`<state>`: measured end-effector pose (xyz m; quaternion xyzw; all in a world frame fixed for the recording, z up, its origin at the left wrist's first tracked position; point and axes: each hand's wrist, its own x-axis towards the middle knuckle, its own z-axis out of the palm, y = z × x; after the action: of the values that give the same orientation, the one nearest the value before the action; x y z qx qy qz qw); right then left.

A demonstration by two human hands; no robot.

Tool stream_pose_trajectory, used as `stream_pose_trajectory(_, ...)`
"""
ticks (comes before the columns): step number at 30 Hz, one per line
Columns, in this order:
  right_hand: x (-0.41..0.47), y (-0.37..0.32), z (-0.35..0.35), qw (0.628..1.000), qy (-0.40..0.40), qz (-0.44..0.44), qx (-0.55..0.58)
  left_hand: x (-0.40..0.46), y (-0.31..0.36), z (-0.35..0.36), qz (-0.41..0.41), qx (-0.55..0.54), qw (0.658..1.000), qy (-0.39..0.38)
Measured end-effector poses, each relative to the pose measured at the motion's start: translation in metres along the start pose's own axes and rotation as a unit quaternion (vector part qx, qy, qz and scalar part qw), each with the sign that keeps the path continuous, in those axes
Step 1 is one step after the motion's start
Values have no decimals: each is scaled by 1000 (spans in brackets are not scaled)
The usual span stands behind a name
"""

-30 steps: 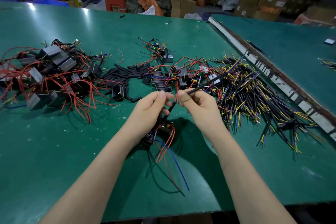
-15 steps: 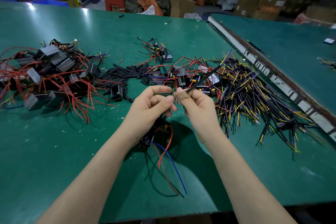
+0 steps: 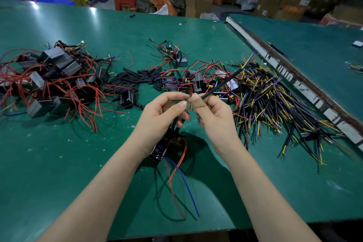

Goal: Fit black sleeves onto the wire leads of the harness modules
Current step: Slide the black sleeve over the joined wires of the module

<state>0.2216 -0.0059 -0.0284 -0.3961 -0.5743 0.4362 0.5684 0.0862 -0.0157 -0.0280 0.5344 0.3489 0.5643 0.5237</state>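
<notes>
My left hand (image 3: pixel 164 112) pinches a thin red wire lead between thumb and forefinger, and a black harness module (image 3: pixel 166 148) hangs below it with red and blue leads trailing toward me. My right hand (image 3: pixel 211 113) pinches the near end of a long black sleeve (image 3: pixel 222 83), which slants up to the right with yellow and blue wire tips at its far end. The two pinches meet fingertip to fingertip above the green table (image 3: pixel 59 163). Loose short black sleeves (image 3: pixel 133 78) lie in a heap behind my hands.
A pile of grey modules with red wires (image 3: pixel 49 82) covers the left. More modules (image 3: pixel 194 82) lie behind my hands. A heap of black, yellow and blue wires (image 3: pixel 275 108) spreads right, beside the table's edge strip (image 3: pixel 294 82). Boxes and stools stand beyond.
Both hands rose slightly and drew together. The long black sleeve swung a little steeper. The module lifted with my left hand.
</notes>
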Motion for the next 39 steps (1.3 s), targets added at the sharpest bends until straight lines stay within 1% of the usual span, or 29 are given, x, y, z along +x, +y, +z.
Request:
stream_pose_trajectory(10, -1, 1, 2, 999, 29, 14, -15, 0, 0, 0, 19, 29, 998, 47)
stream_pose_trajectory(13, -1, 2, 3, 999, 28, -9, -36, 1, -2, 0, 26, 51, 996, 70)
stream_pose_trajectory(15, -2, 3, 3, 996, 28, -37, -72, 2, -3, 0, 30, 74, 993, 90)
stream_pose_trajectory(17, -3, 5, 2, 986, 27, -81, -144, 2, -5, -1, 36, 104, 987, 113)
stream_pose_trajectory(19, -5, 7, 2, 965, 27, -131, -225, 2, -6, -1, 47, 135, 982, 125)
stream_pose_trajectory(20, -4, 9, 1, 958, 29, -145, -247, 1, -6, -1, 52, 148, 980, 126)
stream_pose_trajectory(23, -3, 10, 0, 954, 32, -160, -253, 0, -4, -2, 66, 167, 976, 126)
stream_pose_trajectory(25, -3, 11, 0, 947, 36, -169, -272, 0, -4, -3, 83, 207, 966, 132)
stream_pose_trajectory(28, -2, 12, -2, 912, 57, -221, -339, 1, -5, -2, 111, 297, 939, 134)
stream_pose_trajectory(30, -1, 13, -7, 875, 70, -277, -390, 1, -5, -1, 125, 360, 917, 122)
stream_pose_trajectory(31, 0, 13, -10, 861, 72, -300, -404, 2, -4, -2, 128, 387, 907, 106)
stream_pose_trajectory(32, 1, 14, -13, 857, 67, -310, -407, 2, -3, -4, 131, 413, 897, 85)
stream_pose_trajectory(35, 5, 12, -16, 878, 21, -283, -385, 4, -1, -13, 145, 481, 864, 4)
stream_pose_trajectory(36, 6, 11, -17, 886, 1, -270, -376, 4, -1, -16, 149, 491, 858, -21)
stream_pose_trajectory(37, 7, 11, -18, 894, -21, -253, -368, 4, -1, -19, 153, 488, 858, -47)
stream_pose_trajectory(39, 7, 8, -24, 917, -66, -187, -345, 4, -1, -23, 155, 446, 876, -100)
